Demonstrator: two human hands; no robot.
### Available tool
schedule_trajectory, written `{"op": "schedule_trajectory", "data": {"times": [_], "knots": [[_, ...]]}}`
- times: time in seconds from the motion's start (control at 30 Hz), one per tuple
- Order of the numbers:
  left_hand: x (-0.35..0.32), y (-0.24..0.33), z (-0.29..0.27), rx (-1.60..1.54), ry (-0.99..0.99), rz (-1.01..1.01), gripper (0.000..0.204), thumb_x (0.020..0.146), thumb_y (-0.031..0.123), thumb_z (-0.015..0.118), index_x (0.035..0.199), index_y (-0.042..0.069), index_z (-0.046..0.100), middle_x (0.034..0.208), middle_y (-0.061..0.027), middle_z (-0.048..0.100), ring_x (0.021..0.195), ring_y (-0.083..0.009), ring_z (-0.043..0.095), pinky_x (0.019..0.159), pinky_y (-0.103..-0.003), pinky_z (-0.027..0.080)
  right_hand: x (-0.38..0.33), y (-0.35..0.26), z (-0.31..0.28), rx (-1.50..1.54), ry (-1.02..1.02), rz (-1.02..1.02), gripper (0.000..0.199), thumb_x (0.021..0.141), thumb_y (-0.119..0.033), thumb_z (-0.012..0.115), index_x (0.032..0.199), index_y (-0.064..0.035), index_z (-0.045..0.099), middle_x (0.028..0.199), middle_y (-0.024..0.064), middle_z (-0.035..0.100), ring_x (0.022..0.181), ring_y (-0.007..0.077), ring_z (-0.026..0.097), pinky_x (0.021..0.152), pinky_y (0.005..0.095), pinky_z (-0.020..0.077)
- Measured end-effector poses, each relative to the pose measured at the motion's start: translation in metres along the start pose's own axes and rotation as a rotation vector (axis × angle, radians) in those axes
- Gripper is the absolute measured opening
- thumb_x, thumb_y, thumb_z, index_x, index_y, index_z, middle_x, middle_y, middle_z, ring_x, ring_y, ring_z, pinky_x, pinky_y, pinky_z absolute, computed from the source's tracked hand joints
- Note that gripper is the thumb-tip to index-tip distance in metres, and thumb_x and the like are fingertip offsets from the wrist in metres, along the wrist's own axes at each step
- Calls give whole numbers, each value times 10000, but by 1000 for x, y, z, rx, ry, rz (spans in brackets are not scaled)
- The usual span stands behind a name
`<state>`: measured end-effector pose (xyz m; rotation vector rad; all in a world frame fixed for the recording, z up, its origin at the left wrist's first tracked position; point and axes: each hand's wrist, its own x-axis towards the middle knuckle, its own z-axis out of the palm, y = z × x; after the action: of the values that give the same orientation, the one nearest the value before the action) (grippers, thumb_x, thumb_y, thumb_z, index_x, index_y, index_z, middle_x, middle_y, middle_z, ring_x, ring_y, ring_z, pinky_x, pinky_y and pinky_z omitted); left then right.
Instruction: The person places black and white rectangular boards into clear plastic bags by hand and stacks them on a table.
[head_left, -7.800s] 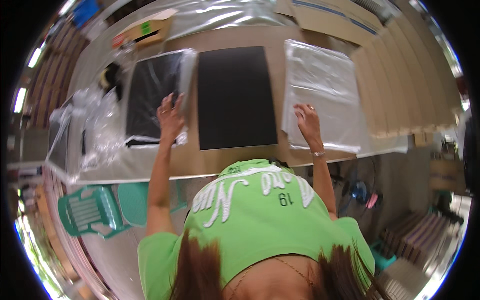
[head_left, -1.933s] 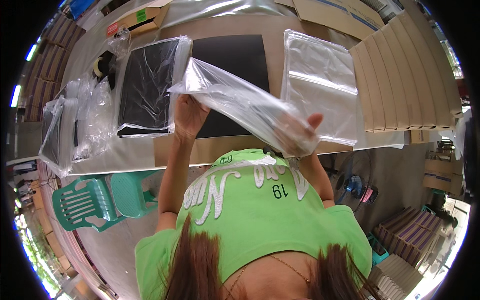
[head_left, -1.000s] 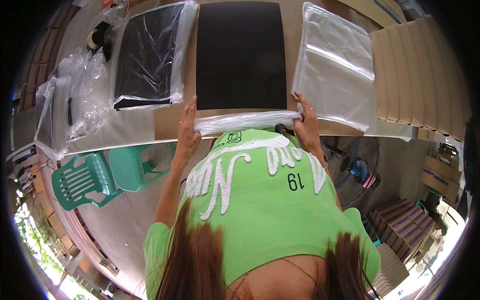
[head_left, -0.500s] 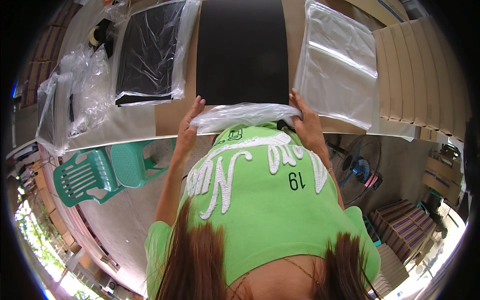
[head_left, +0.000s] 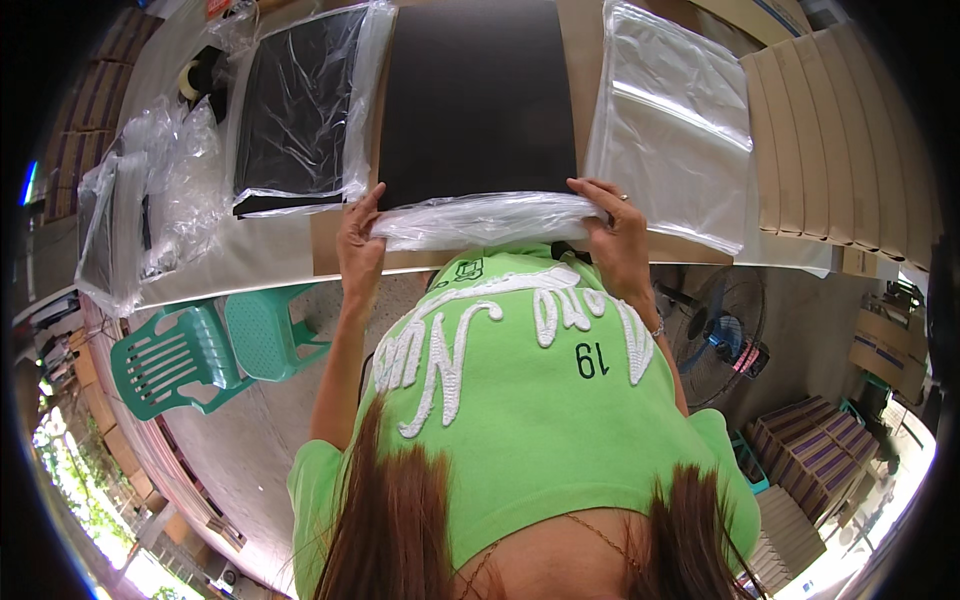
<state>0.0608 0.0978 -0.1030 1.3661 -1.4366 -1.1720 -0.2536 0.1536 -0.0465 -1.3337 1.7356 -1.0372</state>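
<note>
Now | L fingers (head_left: 364,207), R fingers (head_left: 600,188) part-curled, hold bag (head_left: 487,220) | sheet (head_left: 478,100) edge adj | slim gap R

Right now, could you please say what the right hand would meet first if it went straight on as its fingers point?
The right hand would likely meet the black sheet first, near its lower right corner; whether they touch now is unclear.

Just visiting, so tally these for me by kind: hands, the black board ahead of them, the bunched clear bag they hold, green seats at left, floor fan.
Left hand and right hand: 2
Board: 1
Bag: 1
Chair and stool: 2
Fan: 1
Total: 7
</note>
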Motion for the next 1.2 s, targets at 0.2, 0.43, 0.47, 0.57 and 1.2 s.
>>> {"op": "schedule_trajectory", "data": {"times": [0.2,0.43,0.47,0.57,1.2], "knots": [[13,65,-14,217,131,391,414,702,-165,569,1048,39,667,1110,-70,511,1018,-155,541,915,-268,479,11,-32,-33,-92,259,-320,400,678,161,524,984,-44,680,964,95,655,964,223,613,864,304,465],[23,173,-34,137,263,748,205,777,47,619,970,15,677,1008,-96,605,923,-178,601,874,-302,497,33,-99,-87,-118,425,-710,362,636,157,513,937,13,653,936,115,651,939,218,615,858,324,474],[31,186,-36,118,279,775,213,770,39,610,972,7,671,991,-105,619,916,-186,607,874,-307,492,32,-107,-96,-63,439,-738,358,641,156,511,947,26,645,935,122,650,943,220,613,857,331,475],[38,206,-44,64,372,818,247,748,2,572,981,-22,649,957,-131,651,907,-203,618,878,-320,476,40,-110,-101,86,295,-761,342,696,147,525,1012,48,611,979,152,644,973,220,602,867,346,473],[-4,238,-76,35,61,741,330,731,304,614,919,46,530,848,-68,428,703,-138,447,649,-228,432,0,-131,-115,160,446,-672,551,825,-182,628,1302,-20,404,860,125,561,767,118,585,709,245,545]]}}
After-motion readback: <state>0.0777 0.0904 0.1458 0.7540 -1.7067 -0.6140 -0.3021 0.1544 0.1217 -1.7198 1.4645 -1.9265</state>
